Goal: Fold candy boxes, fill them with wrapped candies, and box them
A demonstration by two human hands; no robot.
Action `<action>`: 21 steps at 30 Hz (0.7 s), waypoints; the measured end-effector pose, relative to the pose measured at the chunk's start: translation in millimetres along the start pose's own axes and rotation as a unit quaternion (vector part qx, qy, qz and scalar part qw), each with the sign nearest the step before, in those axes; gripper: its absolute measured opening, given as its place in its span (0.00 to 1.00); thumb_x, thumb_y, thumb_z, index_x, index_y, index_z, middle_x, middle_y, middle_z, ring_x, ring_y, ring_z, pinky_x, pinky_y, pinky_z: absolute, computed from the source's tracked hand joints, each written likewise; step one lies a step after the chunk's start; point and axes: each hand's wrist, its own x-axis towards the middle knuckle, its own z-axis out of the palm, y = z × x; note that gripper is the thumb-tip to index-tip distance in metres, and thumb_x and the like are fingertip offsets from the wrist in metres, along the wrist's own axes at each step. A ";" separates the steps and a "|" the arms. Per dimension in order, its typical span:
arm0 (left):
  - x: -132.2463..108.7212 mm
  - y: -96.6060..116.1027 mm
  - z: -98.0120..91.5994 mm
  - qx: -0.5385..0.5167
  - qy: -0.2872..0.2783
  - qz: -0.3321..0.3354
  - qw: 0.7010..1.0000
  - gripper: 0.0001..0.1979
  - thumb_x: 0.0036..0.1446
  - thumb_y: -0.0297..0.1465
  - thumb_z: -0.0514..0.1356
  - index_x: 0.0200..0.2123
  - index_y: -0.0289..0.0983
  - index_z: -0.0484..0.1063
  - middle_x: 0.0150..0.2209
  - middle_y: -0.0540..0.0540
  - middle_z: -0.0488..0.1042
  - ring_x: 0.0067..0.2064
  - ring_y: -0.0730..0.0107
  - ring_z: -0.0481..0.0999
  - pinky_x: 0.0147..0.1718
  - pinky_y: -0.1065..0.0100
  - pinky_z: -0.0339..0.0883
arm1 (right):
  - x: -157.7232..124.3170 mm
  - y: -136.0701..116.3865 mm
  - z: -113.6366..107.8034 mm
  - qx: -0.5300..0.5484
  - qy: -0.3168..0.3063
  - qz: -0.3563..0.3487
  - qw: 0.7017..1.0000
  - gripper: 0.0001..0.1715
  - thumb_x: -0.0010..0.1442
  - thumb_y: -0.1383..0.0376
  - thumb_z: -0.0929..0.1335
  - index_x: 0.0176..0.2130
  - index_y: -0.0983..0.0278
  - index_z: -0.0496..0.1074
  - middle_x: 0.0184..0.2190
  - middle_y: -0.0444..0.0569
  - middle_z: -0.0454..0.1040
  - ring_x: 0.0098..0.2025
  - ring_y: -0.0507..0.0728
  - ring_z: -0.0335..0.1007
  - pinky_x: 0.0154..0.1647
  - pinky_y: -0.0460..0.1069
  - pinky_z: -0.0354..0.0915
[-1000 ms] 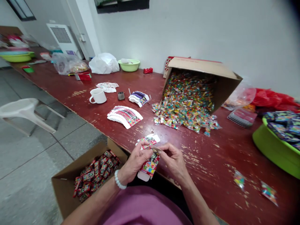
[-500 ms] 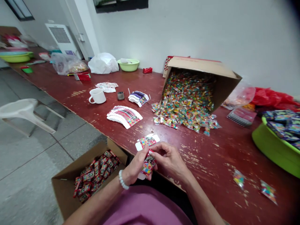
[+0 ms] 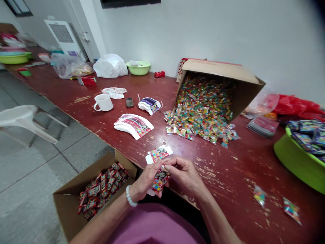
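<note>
A small red printed candy box is between my hands at the table's front edge. My left hand is wrapped around it, with a white flap showing at its lower end. At the upper end, my right hand pinches the box's top flap between thumb and fingers. Just beyond lies a flat, unfolded red candy box on the table. Further back is a fanned stack of flat red cartons. The inside of the held box is hidden.
Small candy packets spill from a tipped cardboard box. An open carton of finished-looking red boxes stands low on the left. Around are a white mug, purple cartons, a green basin and loose candy packets.
The view has shifted slightly. Both hands keep hold of the small candy box, and its top end is now more covered by my fingers and thumbs.
</note>
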 end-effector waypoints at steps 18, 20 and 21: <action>-10.5 3.2 -26.5 -0.144 0.028 0.003 0.989 0.22 0.54 0.36 0.66 0.50 0.38 0.68 0.44 0.40 0.76 0.37 0.69 0.75 0.35 0.69 0.69 | 127.3 47.6 -90.0 -0.519 0.186 -0.052 0.833 0.29 0.56 0.73 0.62 0.56 0.66 0.69 0.63 0.61 0.63 0.63 0.71 0.52 0.61 0.68 0.44; -11.9 2.7 -34.2 -0.146 0.032 0.003 0.989 0.23 0.50 0.33 0.70 0.48 0.37 0.69 0.41 0.43 0.75 0.37 0.69 0.74 0.36 0.69 0.69 | 134.2 52.9 -97.7 -0.520 0.188 -0.043 0.832 0.27 0.56 0.74 0.62 0.54 0.63 0.71 0.59 0.60 0.67 0.62 0.70 0.54 0.61 0.68 0.44; -11.8 2.7 -37.9 -0.149 0.041 0.009 0.988 0.24 0.48 0.31 0.71 0.47 0.37 0.69 0.39 0.45 0.75 0.36 0.70 0.74 0.36 0.69 0.69 | 135.3 54.2 -100.4 -0.514 0.191 -0.040 0.835 0.25 0.57 0.73 0.62 0.52 0.63 0.73 0.57 0.60 0.70 0.61 0.69 0.56 0.61 0.67 0.45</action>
